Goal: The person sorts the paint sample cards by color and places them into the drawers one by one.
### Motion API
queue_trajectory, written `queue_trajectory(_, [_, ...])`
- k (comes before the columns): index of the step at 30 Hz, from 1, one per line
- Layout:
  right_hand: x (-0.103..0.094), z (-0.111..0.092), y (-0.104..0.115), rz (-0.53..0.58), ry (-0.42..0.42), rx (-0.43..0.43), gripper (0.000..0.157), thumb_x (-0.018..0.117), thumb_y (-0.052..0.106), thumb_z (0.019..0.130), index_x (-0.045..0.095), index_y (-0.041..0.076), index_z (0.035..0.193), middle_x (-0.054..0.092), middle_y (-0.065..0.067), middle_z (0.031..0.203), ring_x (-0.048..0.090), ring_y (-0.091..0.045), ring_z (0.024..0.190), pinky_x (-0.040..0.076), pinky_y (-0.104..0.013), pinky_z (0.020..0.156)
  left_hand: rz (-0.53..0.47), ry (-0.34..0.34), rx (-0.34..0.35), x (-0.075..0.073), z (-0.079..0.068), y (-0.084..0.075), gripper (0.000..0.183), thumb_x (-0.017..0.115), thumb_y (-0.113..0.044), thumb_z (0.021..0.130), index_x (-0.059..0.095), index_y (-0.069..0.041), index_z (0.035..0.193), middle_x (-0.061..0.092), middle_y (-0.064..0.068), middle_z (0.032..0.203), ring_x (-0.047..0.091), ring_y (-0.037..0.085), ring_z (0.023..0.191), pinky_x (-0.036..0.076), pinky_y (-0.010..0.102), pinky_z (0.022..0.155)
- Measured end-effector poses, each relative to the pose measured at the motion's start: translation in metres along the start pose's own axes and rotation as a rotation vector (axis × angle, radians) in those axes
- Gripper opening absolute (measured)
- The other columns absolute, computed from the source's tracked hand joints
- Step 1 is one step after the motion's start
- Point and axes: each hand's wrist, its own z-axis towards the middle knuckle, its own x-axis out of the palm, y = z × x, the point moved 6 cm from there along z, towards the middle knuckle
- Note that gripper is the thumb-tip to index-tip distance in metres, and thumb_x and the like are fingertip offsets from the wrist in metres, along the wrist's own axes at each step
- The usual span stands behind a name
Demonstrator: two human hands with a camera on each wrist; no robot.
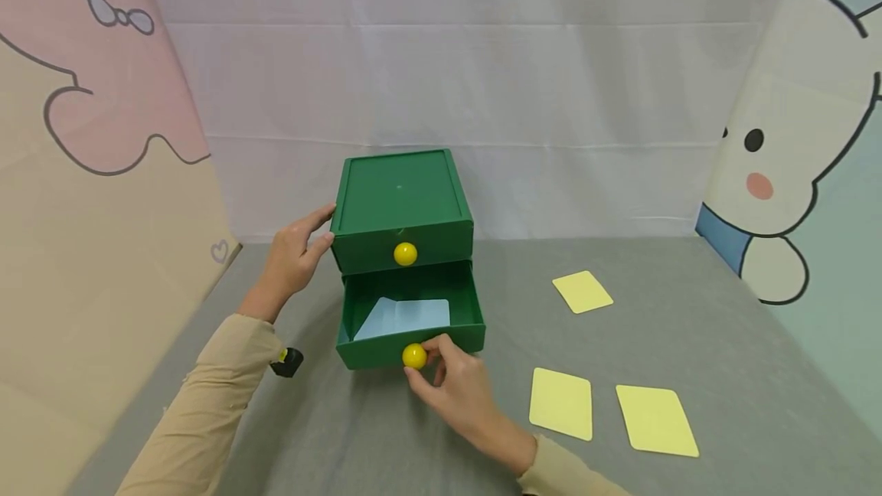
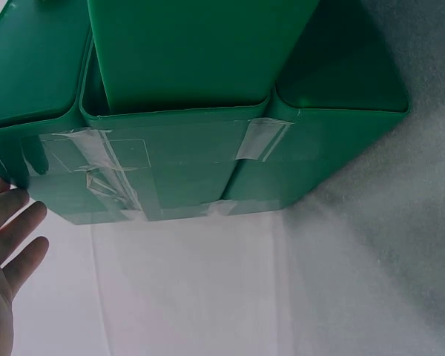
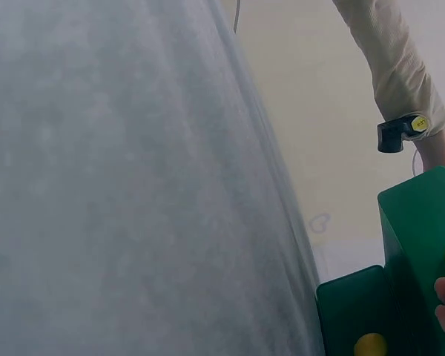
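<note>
A green drawer cabinet (image 1: 403,190) with round yellow knobs stands on the grey cloth. One drawer below the top one is pulled out, and pale blue cards (image 1: 420,314) lie inside it. My right hand (image 1: 463,393) pinches the yellow knob (image 1: 414,356) of this open drawer (image 1: 375,354) between thumb and fingers. On the cabinet's left side rests my left hand (image 1: 292,255), its fingers extended against the wall near the top. The left wrist view shows the cabinet's side (image 2: 185,167), with clear tape across its stacked sections and the middle drawer sticking out.
Three yellow cards lie apart on the cloth to the right: one farther back (image 1: 583,292), two nearer (image 1: 561,404) (image 1: 658,420). A pale curtain (image 1: 468,83) hangs behind the cabinet. Printed cartoon panels flank the table left and right.
</note>
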Motion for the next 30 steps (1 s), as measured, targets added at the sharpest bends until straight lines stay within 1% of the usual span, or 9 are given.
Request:
queue_trajectory(5, [0.001,0.007,0.0,-0.002,-0.018,0.013,0.026,0.075,0.019,0.072,0.056,0.01,0.088,0.059,0.004,0.068,0.038,0.003,0.047,0.033,-0.007,0.044,-0.003,-0.005,-0.003,0.0,0.0,0.001,0.043,0.044,-0.014,0.092,0.045,0.005,0.131,0.051,0.023,0.127,0.049,0.038,0.115,0.038,0.054,0.093])
queue_trajectory(10, [0.005,0.016,-0.003,0.0,-0.01,0.033,0.026,0.074,0.02,0.073,0.057,0.009,0.088,0.059,0.002,0.069,0.038,0.002,0.047,0.034,-0.009,0.043,-0.004,-0.004,-0.008,0.0,0.0,0.002,0.043,0.044,-0.013,0.092,0.045,0.005,0.131,0.051,0.022,0.127,0.049,0.038,0.115,0.038,0.054,0.093])
queue_trajectory(20, [0.011,0.03,-0.016,-0.029,-0.042,-0.01,0.026,0.073,0.02,0.073,0.056,0.008,0.088,0.059,0.001,0.069,0.04,0.001,0.046,0.033,-0.009,0.043,-0.002,0.008,-0.008,0.001,0.001,0.001,0.043,0.044,-0.014,0.093,0.044,0.004,0.131,0.05,0.023,0.127,0.049,0.038,0.115,0.038,0.054,0.093])
queue_trajectory(25, [0.014,0.039,-0.022,-0.058,-0.025,0.005,0.025,0.071,0.021,0.075,0.056,0.008,0.09,0.06,0.0,0.07,0.04,0.0,0.047,0.032,-0.01,0.043,0.008,0.022,-0.02,0.002,0.001,0.001,0.043,0.044,-0.016,0.094,0.044,0.004,0.132,0.05,0.023,0.128,0.048,0.038,0.115,0.037,0.054,0.094])
queue_trajectory(30, [0.017,0.046,-0.026,-0.084,-0.003,0.014,0.026,0.071,0.022,0.076,0.056,0.007,0.091,0.059,0.001,0.072,0.04,0.0,0.046,0.032,-0.01,0.042,0.007,0.018,-0.018,0.002,0.001,0.002,0.043,0.043,-0.016,0.094,0.044,0.006,0.131,0.05,0.023,0.128,0.048,0.038,0.116,0.037,0.055,0.094])
